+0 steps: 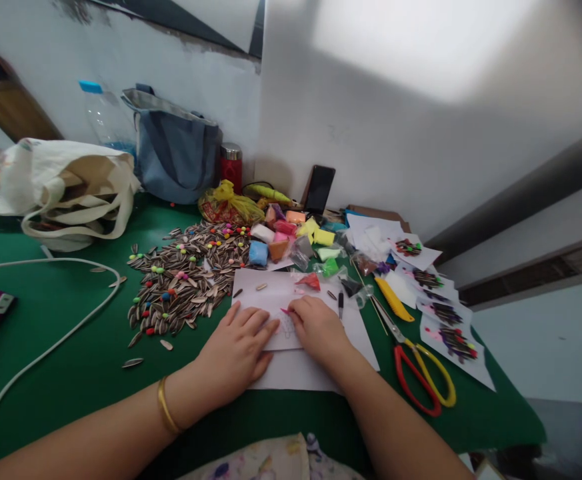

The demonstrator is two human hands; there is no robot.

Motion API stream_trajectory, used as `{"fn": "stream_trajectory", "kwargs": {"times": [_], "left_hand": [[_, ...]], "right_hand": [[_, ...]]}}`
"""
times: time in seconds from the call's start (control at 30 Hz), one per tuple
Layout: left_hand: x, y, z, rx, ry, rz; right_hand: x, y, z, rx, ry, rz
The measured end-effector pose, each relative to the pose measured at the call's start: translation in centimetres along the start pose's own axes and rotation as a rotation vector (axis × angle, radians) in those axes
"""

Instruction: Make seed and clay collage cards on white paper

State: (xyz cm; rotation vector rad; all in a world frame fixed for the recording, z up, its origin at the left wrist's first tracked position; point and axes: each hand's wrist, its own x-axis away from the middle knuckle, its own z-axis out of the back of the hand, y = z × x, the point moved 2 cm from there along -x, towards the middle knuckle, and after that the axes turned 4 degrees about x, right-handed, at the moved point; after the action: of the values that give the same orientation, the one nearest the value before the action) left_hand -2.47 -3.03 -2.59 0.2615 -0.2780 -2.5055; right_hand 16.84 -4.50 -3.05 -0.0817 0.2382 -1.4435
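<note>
My left hand (228, 353) lies flat with its fingers spread, pressing on a small white sheet (283, 342) that bears a faint drawn outline. That sheet rests on larger white paper (301, 373). Over the drawing, my right hand (321, 333) has its fingertips pinched together on a small piece of pink clay (285, 311). Red clay in a clear bag (311, 281) sits just beyond the hands, with a black pen (341, 305) to the right. Two loose sunflower seeds lie on the paper's upper part. A big heap of striped sunflower seeds (181, 280), mixed with coloured bits, spreads on the left.
Scissors (411, 353) and a yellow cutter (395, 300) lie to the right, beside sheets with seed-decorated pictures (453, 343). Clay packets (278, 250) stand behind the paper, before a phone (319, 189). Bags (175, 153) line the back left; a white cable (71, 333) crosses the green table.
</note>
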Motion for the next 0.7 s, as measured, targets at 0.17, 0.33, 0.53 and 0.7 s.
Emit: {"fn": "stream_trajectory", "kwargs": {"times": [0.17,0.33,0.53,0.7], "left_hand": [[-0.1,0.1,-0.2,0.002,-0.002,0.005],[-0.2,0.1,-0.3,-0.007,0.005,0.003],[-0.2,-0.4,0.3,0.047,0.049,-0.022],[-0.2,-0.7,0.5,0.064,0.041,-0.015]], "right_hand": [[0.0,-0.1,0.2,0.003,0.000,0.007],[0.1,-0.2,0.6,-0.002,0.009,0.030],[0.4,0.1,1.2,-0.098,-0.004,-0.006],[0.6,0.4,1.4,-0.249,-0.097,-0.089]]}}
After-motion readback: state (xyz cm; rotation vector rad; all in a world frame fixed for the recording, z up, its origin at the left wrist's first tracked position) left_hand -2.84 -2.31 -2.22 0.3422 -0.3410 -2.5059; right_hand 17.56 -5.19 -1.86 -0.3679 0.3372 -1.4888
